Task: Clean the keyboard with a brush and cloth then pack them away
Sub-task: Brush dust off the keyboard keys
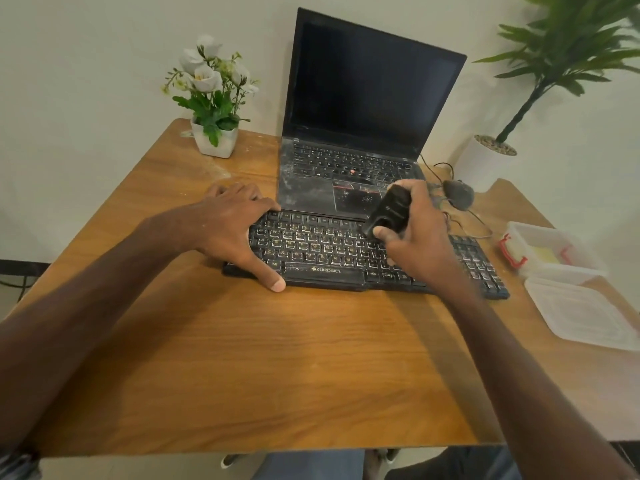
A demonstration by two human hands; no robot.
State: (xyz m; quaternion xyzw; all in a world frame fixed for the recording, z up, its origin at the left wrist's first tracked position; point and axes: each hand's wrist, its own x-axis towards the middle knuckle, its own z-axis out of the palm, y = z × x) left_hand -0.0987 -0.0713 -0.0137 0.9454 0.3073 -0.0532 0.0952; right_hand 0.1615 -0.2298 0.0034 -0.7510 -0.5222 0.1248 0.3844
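A black dusty keyboard [322, 251] lies across the middle of the wooden table [242, 358]. My left hand [239, 223] grips its left end, thumb on the front edge and fingers over the back edge. My right hand [419, 233] holds a black brush [389, 211] above the keyboard's right half, its lower end down at the keys. A yellow cloth [547, 254] lies inside a clear plastic box [543, 249] with red clips at the right edge of the table.
A dusty open laptop [349, 161] stands right behind the keyboard. A black mouse [459, 194] with its cable lies to the laptop's right. The box's clear lid [581, 310] lies in front of the box. A white flower pot [214, 136] stands back left.
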